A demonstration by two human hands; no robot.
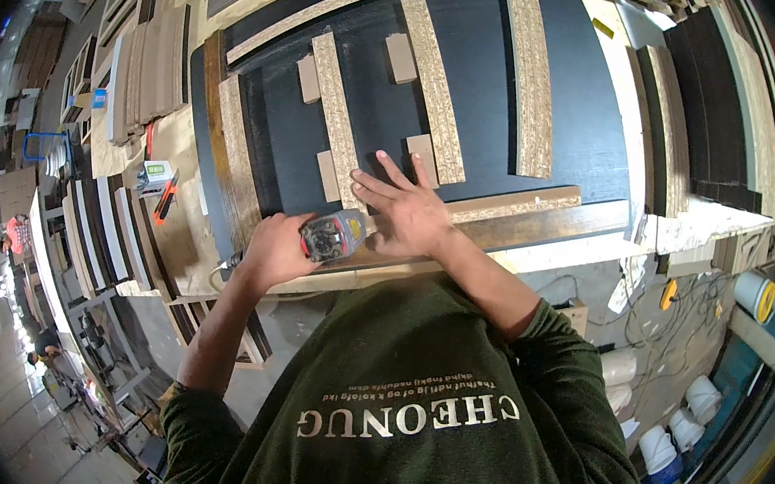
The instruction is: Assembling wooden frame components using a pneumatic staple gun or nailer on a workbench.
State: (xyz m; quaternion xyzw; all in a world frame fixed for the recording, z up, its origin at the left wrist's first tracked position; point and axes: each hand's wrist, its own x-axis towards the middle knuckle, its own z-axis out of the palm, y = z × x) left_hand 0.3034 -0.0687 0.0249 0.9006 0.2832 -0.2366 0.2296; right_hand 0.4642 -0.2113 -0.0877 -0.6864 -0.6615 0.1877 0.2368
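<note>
My left hand (275, 251) is wrapped round a grey and red handheld power tool (335, 235), seen from above; whether it is a drill or a nailer I cannot tell. The tool stands at the near end of a chipboard strip (333, 109). Fingers spread, my right hand (406, 218) lies flat over that end, beside the tool. Under the strips is a large black panel (479, 91). Small brown blocks (328, 175) touch the strips' sides. A second chipboard strip (432, 86) and a third (528, 87) run alongside. A near edge strip (524, 204) is partly behind my right hand.
Left of the panel lie an orange and black hand tool (166, 198) and a small box (154, 176). Stacked boards stand left (153, 66) and dark ones right (714, 97). Cables (672, 319) and white buckets (659, 448) are on the floor. Another person (18, 233) is far left.
</note>
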